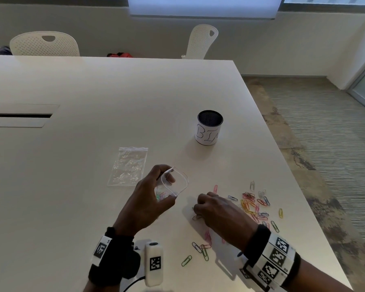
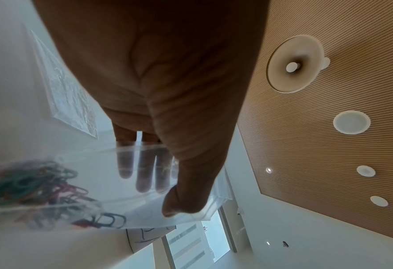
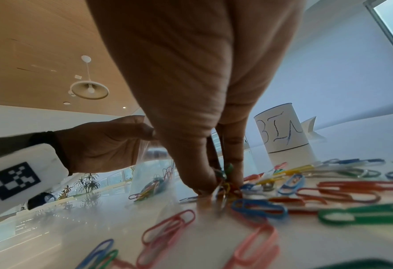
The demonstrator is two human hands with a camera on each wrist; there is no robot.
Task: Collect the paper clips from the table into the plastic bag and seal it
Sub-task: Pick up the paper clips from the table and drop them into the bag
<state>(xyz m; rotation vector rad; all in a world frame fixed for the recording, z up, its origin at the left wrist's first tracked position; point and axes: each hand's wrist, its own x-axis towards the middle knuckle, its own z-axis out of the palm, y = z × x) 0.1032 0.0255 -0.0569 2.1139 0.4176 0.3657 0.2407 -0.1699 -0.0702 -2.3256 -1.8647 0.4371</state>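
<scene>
**Right hand gathers paper clips while left hand holds the bag open**

The right hand (image 1: 217, 209) is lowered onto the white table (image 1: 93, 165), back of the hand up. In the right wrist view its thumb and fingertips (image 3: 202, 182) are pinched around a small bunch of paper clips (image 3: 224, 183) at the table surface. How many clips are in the pinch is hard to tell, since they blur together there.

Just to its left, the left hand (image 1: 150, 197) is raised a little above the table and grips a small clear plastic bag (image 1: 173, 184). The thumb presses the outside of one wall and the fingers sit behind the other, so the mouth of the bag bows open toward the right hand. A cluster of coloured clips (image 2: 29, 191) already lies in the bottom of the bag.

More loose paper clips (image 1: 255, 205), in pink, blue, green, yellow and orange, are scattered on the table to the right of and nearer than the right hand.

A second clear zip bag (image 1: 129, 165) lies flat on the table beyond the left hand. Farther back and to the right stands a cylindrical cup (image 1: 209, 128) with "BIN" handwritten on its white label.
</scene>
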